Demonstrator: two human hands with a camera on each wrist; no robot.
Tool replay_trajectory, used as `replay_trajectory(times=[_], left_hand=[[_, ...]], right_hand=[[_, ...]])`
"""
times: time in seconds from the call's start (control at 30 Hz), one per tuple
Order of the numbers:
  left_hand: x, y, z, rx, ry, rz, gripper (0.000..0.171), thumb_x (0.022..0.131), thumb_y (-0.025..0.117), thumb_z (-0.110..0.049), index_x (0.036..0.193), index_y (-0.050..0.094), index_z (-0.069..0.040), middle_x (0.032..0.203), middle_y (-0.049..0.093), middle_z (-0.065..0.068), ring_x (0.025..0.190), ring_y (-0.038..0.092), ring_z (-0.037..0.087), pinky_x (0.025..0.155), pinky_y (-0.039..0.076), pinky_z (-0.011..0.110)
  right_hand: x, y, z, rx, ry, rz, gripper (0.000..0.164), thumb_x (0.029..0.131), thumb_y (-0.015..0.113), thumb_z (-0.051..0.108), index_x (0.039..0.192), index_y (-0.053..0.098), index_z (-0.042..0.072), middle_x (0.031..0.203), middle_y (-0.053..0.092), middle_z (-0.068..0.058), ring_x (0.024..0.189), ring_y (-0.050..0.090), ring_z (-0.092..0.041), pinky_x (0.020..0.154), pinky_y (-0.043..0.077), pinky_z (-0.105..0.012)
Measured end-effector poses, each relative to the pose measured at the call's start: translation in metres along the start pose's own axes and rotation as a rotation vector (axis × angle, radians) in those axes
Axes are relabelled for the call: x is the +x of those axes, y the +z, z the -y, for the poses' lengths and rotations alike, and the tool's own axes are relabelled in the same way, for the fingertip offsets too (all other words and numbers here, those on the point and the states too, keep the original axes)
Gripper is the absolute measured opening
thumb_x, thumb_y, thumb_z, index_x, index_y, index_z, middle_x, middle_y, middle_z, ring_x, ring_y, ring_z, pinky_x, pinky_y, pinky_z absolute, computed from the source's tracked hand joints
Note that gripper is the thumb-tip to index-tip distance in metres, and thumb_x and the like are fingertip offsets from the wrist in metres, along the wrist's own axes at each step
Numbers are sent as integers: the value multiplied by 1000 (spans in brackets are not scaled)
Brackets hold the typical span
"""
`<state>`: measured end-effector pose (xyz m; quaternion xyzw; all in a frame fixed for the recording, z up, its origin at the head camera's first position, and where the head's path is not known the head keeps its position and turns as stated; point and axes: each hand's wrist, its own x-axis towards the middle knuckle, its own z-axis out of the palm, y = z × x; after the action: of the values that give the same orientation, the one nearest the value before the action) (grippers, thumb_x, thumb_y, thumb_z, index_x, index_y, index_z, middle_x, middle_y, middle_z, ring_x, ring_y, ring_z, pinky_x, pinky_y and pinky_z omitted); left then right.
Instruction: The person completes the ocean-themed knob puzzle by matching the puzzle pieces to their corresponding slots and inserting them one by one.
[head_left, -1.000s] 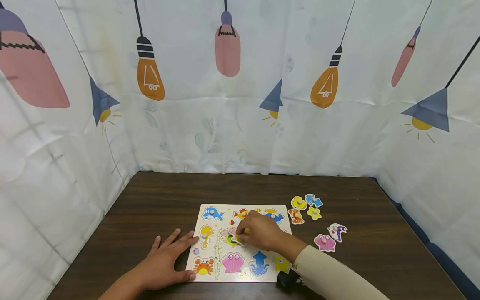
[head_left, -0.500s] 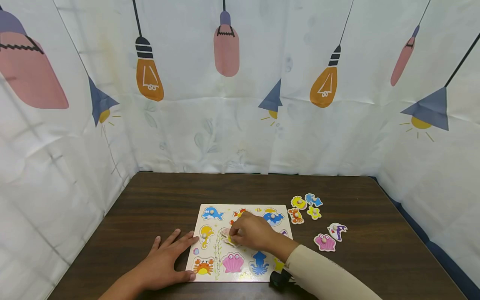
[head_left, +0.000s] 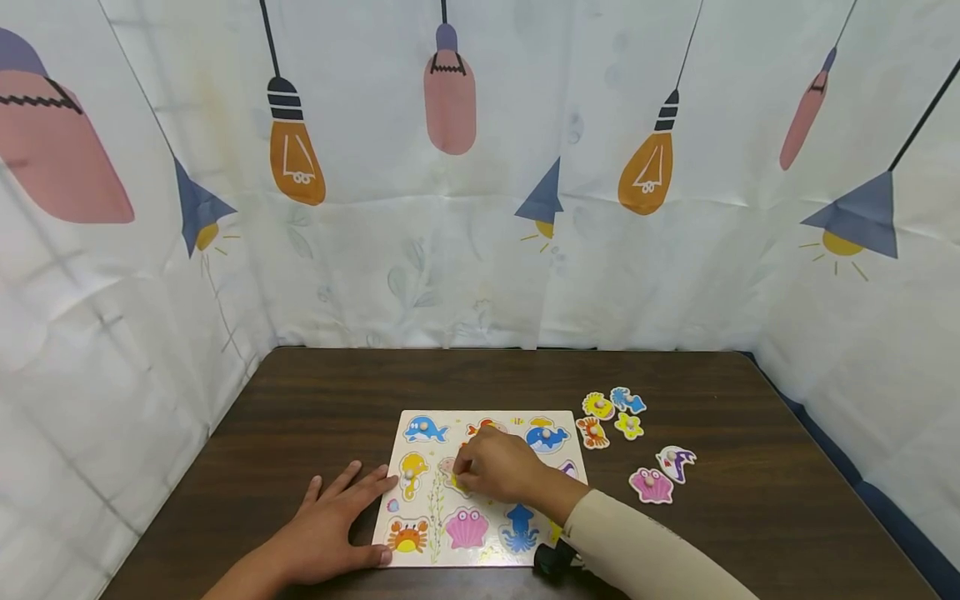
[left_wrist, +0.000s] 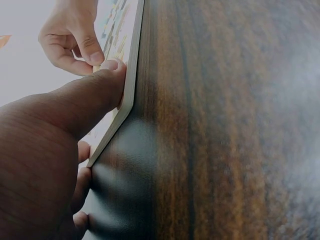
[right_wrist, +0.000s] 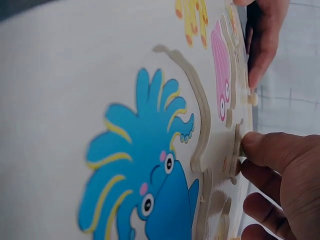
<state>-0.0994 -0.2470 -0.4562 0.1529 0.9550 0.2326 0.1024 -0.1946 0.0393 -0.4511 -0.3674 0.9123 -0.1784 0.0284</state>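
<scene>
A white wooden puzzle board (head_left: 465, 417) with sea-animal pictures lies on the table. My left hand (head_left: 333, 525) is spread at its left side, fingertips at the edge and thumb on the near corner. Over the board's middle, my right hand (head_left: 498, 467) pinches a small puzzle piece (right_wrist: 236, 157) between thumb and fingers, close to the board's surface. The fingers mostly hide its picture; a bit of yellow shows in the head view. Below that hand are a pink shell picture (head_left: 467, 528) and a blue squid picture (head_left: 519, 528). A yellow seahorse piece (head_left: 410, 475) with a knob sits left of it.
Several loose knobbed pieces lie right of the board: a yellow fish (head_left: 597, 406), a blue squid (head_left: 628, 400), an orange crab (head_left: 592, 432), a yellow star (head_left: 628, 426), a purple-and-white piece (head_left: 677, 463) and a pink shell (head_left: 651, 485). A patterned curtain (head_left: 480, 275) hangs behind.
My right hand has shifted a little left over the board with the puzzle piece, covering more of the middle picture. The left hand stays at the board's left edge.
</scene>
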Motion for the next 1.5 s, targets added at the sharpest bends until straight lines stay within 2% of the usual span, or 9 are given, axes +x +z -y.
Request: replay_trajectory(times=[0.33, 0.5, 0.8, 1.2, 1.37, 1.5], left_hand=[[-1, 2, 1, 0, 0, -1, 93, 74, 74, -75, 152, 51, -30, 161, 40, -1, 151, 21, 44, 107, 2, 81], [-1, 0, -1, 1, 9, -5, 93, 75, 74, -75, 153, 50, -30, 161, 40, -1, 151, 20, 44, 107, 3, 82], [0, -1, -2, 15, -4, -7, 93, 73, 76, -73, 152, 50, -30, 161, 40, -1, 152, 21, 43, 107, 3, 81], [0, 1, 0, 16, -11, -9, 93, 73, 76, -73, 152, 50, -32, 161, 40, -2, 152, 20, 43, 108, 2, 81], [-1, -1, -3, 17, -14, 1, 93, 73, 76, -73, 152, 50, -31, 161, 40, -2, 152, 20, 43, 108, 2, 81], [-1, -2, -4, 22, -11, -4, 93, 73, 76, -73, 152, 50, -31, 161, 40, -2, 152, 21, 43, 108, 3, 81]], right_hand=[[-1, 1, 0, 16, -19, 15, 4, 89, 82, 29, 93, 80, 29, 89, 66, 24, 87, 54, 4, 68, 50, -21], [-2, -2, -5, -6, 5, 20, 4, 89, 82, 30, 91, 79, 31, 89, 65, 25, 91, 53, 1, 72, 50, -24], [-9, -7, -19, 0, 35, 26, 6, 90, 81, 31, 95, 80, 29, 92, 67, 24, 94, 55, -2, 78, 52, -25], [-27, -20, -35, -3, 87, 36, 8, 88, 82, 31, 95, 80, 27, 91, 67, 22, 93, 54, -5, 73, 51, -26], [-34, -23, -46, -37, 94, 3, 8, 86, 84, 31, 92, 80, 28, 88, 66, 23, 90, 54, -4, 67, 49, -26], [-40, -25, -53, -34, 95, -24, 9, 85, 84, 32, 91, 80, 27, 87, 65, 22, 91, 55, -5, 67, 50, -27]])
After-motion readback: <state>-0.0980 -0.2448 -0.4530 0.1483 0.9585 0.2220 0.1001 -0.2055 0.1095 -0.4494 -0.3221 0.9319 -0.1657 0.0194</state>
